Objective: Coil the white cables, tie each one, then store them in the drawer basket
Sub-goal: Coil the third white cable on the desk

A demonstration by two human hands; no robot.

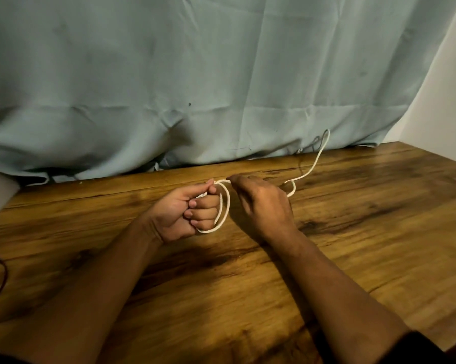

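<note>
My forearms stretch over the wooden table. Mid-table, my left hand curls its fingers round two loops of the white cable. Just right of it, my right hand pinches the cable at the loops' top. The loose tail runs far right, up against the grey-green curtain.

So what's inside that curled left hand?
Loops of the white cable pass into the left hand; how much is bunched inside, its fingers hide.
</note>
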